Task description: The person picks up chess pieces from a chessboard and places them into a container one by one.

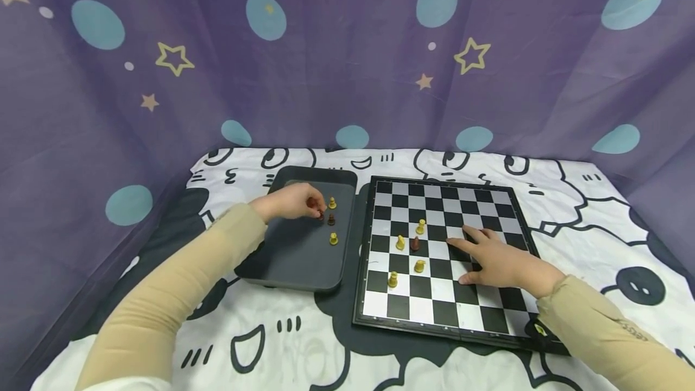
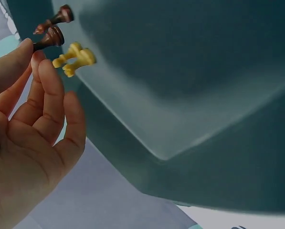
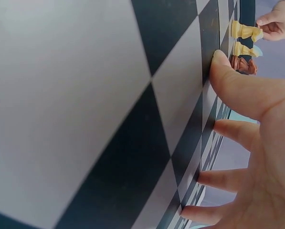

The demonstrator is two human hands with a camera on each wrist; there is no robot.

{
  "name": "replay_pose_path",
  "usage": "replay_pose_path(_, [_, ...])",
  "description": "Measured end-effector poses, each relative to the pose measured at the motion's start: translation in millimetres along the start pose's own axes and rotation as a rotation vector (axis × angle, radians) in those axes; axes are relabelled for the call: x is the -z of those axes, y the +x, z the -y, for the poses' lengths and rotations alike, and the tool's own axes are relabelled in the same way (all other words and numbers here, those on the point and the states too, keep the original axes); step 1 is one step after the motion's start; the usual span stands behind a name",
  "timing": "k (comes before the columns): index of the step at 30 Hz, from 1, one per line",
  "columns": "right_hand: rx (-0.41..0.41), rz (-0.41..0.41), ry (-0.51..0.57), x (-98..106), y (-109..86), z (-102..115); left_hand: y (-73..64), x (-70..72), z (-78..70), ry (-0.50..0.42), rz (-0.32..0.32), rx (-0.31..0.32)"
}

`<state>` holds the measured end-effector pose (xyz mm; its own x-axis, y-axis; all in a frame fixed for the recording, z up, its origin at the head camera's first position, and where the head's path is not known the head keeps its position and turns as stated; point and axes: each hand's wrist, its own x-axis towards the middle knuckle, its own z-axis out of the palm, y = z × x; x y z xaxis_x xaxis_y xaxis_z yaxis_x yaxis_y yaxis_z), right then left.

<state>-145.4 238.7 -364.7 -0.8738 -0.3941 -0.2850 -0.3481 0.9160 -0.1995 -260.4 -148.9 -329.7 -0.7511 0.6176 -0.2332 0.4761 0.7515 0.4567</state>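
Note:
My left hand [image 1: 293, 201] is over the dark grey tray [image 1: 320, 288], pinching a dark brown chess piece [image 2: 50, 39] between thumb and fingertips. Beside it in the tray stand another brown piece [image 1: 331, 219] and two yellow pieces, one farther back [image 1: 333, 203] and one nearer [image 1: 333, 238]. Spread fingers of my right hand [image 1: 502, 263] touch the chessboard [image 1: 458, 306] on its right half, holding nothing. To the left of that hand, a brown knight [image 1: 415, 244] stands among several yellow pieces, including a knight [image 1: 400, 242] and a piece near the front [image 1: 393, 279].
Tray and board lie side by side on a white cloth [image 1: 293, 355] with black cartoon drawings. A purple curtain [image 1: 347, 77] with stars and blue ovals hangs behind. The board's black rim [image 1: 412, 326] is slightly raised.

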Motion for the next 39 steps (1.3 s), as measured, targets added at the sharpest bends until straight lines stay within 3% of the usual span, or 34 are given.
replay_pose_path(16, [0.003, -0.001, 0.004, -1.4, 0.8, -1.3, 8.6, -12.1, 5.8, 0.013, 0.035, 0.017])
replay_pose_path(39, [0.004, -0.004, 0.002, 0.5, -0.4, -1.0, 7.4, -8.3, 4.6, 0.0, 0.033, 0.056])
